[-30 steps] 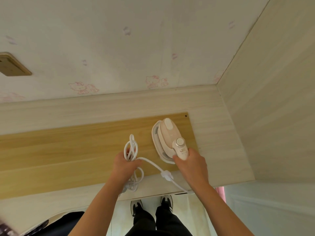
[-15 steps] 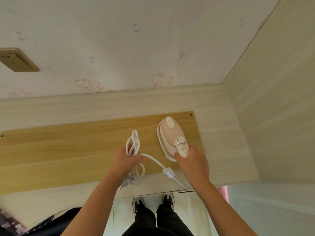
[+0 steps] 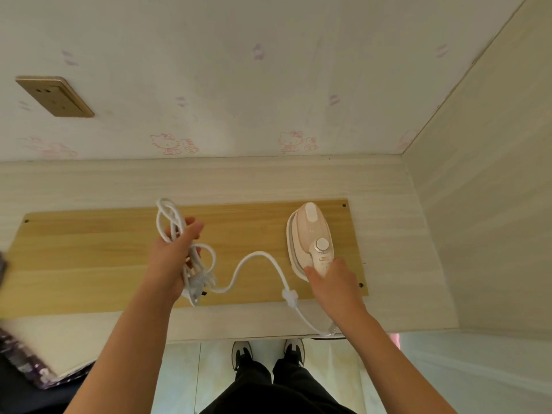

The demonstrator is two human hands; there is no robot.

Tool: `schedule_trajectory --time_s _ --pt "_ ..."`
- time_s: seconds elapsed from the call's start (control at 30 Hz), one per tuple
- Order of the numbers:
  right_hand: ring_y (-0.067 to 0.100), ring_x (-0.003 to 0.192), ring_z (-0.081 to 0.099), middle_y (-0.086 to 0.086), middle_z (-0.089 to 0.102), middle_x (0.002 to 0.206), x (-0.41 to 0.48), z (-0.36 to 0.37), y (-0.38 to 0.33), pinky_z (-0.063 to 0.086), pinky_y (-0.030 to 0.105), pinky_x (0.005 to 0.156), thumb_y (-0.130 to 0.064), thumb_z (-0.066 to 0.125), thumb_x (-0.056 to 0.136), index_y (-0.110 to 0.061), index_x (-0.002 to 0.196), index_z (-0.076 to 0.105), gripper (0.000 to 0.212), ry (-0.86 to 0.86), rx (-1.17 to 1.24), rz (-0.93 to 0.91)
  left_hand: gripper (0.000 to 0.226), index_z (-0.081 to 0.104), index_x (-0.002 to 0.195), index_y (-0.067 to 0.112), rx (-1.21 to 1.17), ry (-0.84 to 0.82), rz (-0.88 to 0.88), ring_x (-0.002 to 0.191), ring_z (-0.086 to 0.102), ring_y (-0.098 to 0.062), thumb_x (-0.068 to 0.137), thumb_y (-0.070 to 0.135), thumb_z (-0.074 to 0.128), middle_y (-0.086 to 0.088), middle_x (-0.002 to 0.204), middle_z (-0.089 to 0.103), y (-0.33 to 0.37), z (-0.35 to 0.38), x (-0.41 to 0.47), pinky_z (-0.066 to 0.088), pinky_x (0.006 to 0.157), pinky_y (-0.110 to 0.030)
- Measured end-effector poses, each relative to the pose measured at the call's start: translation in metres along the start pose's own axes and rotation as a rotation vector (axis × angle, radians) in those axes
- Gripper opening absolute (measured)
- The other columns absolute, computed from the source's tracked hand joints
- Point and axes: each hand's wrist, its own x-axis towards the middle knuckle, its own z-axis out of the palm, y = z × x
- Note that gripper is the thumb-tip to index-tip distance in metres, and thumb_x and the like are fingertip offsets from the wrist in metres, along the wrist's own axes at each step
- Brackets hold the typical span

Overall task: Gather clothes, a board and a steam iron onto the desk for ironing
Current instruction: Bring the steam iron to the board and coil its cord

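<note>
- A dark patterned cloth (image 3: 22, 364) at the lower left is cut off and hard to make out.
- The right hand (image 3: 331, 282) grips the iron (image 3: 309, 231) by its handle, hiding the handle's end. The iron sits on the board's (image 3: 104, 258) right end, on the desk (image 3: 388, 228).
- The left hand (image 3: 174, 259) holds the bundled cord (image 3: 259, 253) over the board.

Steam iron (image 3: 310, 234) in the right hand (image 3: 331, 282): pale pink shell, cream-white base and handle, white dial. Cord (image 3: 257, 258) bundled in the left hand (image 3: 171, 258): plain white. Under both hands, board (image 3: 104, 258) honey-yellow with straight wood grain, on a desk (image 3: 209, 180) of washed-out grey-beige grain. Beyond the hands, wallpaper (image 3: 209, 70) off-white with pink cartoon-cat outlines, socket plate (image 3: 53, 97) brass-gold; down-left of the left hand, checked cloth (image 3: 21, 363) dark purple; trousers (image 3: 268, 383) black.
</note>
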Motion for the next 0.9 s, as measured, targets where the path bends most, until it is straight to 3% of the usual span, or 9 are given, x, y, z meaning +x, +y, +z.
schedule_trajectory --time_s 0.1,0.3,0.43,0.53,0.7,0.8,0.9 --pt "0.026 0.093 0.057 0.012 0.059 0.112 -0.004 -0.013 -0.003 0.043 0.029 0.064 -0.044 0.055 0.090 -0.004 0.119 0.042 0.051 -0.006 -0.203 -0.051 0.006 0.070 0.088 0.027 -0.116 0.060 -0.010 0.060 0.057 -0.013 0.084 0.031 0.071 0.010 0.072 0.066 0.004 -0.005 0.000 0.047 0.056 -0.030" --pt "0.029 0.128 0.037 0.012 0.046 0.134 -0.014 -0.026 -0.040 0.044 0.036 0.095 -0.036 0.050 0.093 -0.004 0.134 0.036 0.055 0.262 -0.424 -0.334 0.020 0.068 0.102 0.018 -0.285 0.100 -0.048 0.074 0.066 -0.016 0.088 0.032 0.066 0.006 0.094 0.075 0.010 -0.010 -0.006 0.049 0.072 -0.038" --pt "0.025 0.137 0.026 0.008 0.041 0.143 -0.014 -0.012 -0.074 0.031 0.035 0.110 -0.030 0.046 0.097 -0.006 0.140 0.035 0.051 0.097 -0.381 -0.581 0.031 0.061 0.118 0.016 -0.381 0.077 -0.056 0.089 0.072 -0.018 0.091 0.030 0.062 0.001 0.103 0.074 0.013 -0.017 -0.007 0.053 0.077 -0.038" --pt "0.024 0.128 0.038 0.007 0.049 0.133 -0.020 0.008 -0.100 0.036 0.033 0.101 -0.029 0.048 0.097 -0.010 0.133 0.046 0.041 -0.062 -0.374 -0.755 0.032 0.057 0.120 0.014 -0.423 0.056 -0.064 0.092 0.072 -0.019 0.093 0.031 0.059 -0.003 0.111 0.072 0.017 -0.023 -0.005 0.053 0.078 -0.038" --pt "0.028 0.097 0.060 0.007 0.063 0.109 -0.037 0.049 -0.133 0.052 0.042 0.078 -0.037 0.049 0.095 -0.015 0.117 0.055 0.032 -0.297 -0.545 -0.874 0.027 0.057 0.111 0.012 -0.502 0.027 -0.100 0.095 0.071 -0.021 0.096 0.034 0.052 -0.006 0.115 0.069 0.023 -0.039 0.007 0.052 0.076 -0.037" --pt "0.029 0.088 0.062 0.007 0.064 0.098 -0.037 0.071 -0.148 0.049 0.038 0.070 -0.037 0.048 0.096 -0.013 0.108 0.059 0.029 -0.351 -0.631 -0.856 0.033 0.057 0.112 0.011 -0.568 -0.012 -0.151 0.092 0.072 -0.020 0.096 0.039 0.051 -0.005 0.115 0.068 0.031 -0.059 0.018 0.052 0.074 -0.037" --pt "0.026 0.082 0.060 0.006 0.065 0.091 -0.031 0.087 -0.158 0.043 0.035 0.064 -0.034 0.044 0.098 -0.015 0.099 0.062 0.026 -0.393 -0.557 -0.768 0.039 0.056 0.115 0.009 -0.604 -0.027 -0.206 0.089 0.073 -0.023 0.094 0.042 0.053 -0.006 0.116 0.068 0.039 -0.086 0.029 0.053 0.075 -0.041"
